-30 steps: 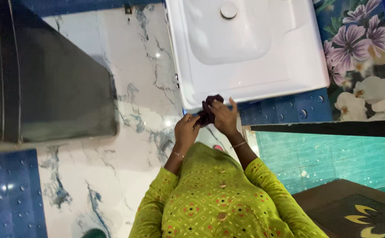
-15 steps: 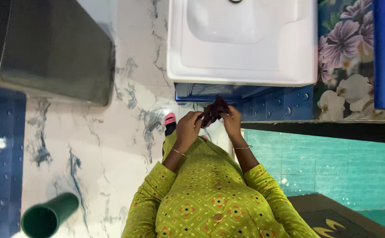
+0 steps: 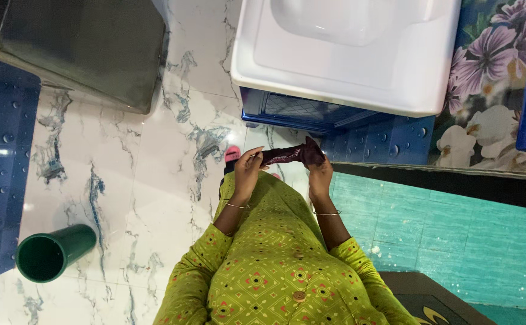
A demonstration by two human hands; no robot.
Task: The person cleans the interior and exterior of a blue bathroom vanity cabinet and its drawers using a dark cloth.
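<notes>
Since the earlier frame, the dark maroon cloth has been drawn out from a bunched lump into a strip stretched between both hands. Its 9 o'clock end is pinched by the fingers of the left hand; its 3 o'clock end is clenched in the right hand. A white washbasin is seen at 12 o'clock, a green cylindrical tube at 8 o'clock on the marble floor.

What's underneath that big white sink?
Under the white sink sits a blue cabinet with a mesh-patterned front. Its inside is hidden by shadow. In front, the left hand and right hand stretch a dark maroon cloth between them.
</notes>
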